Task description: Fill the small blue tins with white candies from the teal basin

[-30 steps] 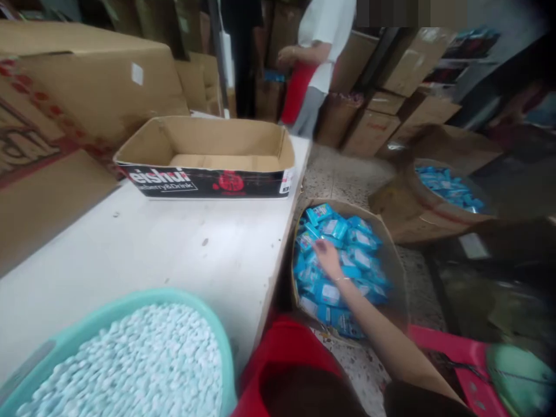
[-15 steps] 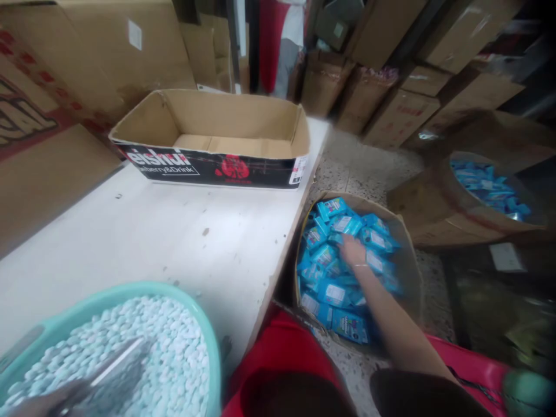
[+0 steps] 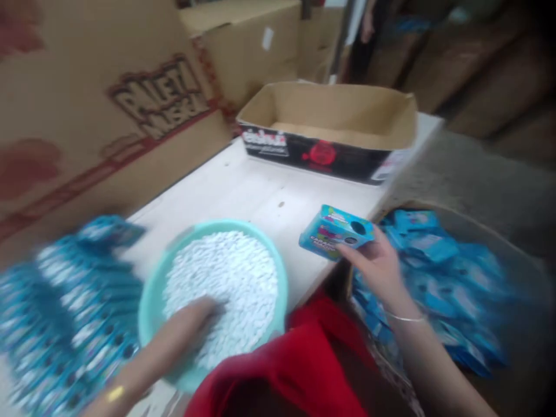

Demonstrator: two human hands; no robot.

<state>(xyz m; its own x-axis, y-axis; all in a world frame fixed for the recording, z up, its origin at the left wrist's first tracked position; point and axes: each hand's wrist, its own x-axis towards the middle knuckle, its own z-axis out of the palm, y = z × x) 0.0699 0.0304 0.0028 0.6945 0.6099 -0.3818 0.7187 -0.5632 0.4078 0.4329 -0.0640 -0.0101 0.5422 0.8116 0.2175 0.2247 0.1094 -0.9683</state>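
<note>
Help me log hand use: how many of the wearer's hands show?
2: the left hand, blurred, at the white pieces in the basin; the right hand holding a blue pack.

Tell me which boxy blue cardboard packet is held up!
The packet in the right hand; others lie in the rounded brown cardboard box or in rows beside the round mint plastic basin.

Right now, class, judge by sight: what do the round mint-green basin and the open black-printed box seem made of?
Round mint-green basin: probably plastic, smooth and slightly glossy, judging by its even colour and thick rounded rim.
Open black-printed box: cardboard, matt brown inside, with thin bare edges.
</note>
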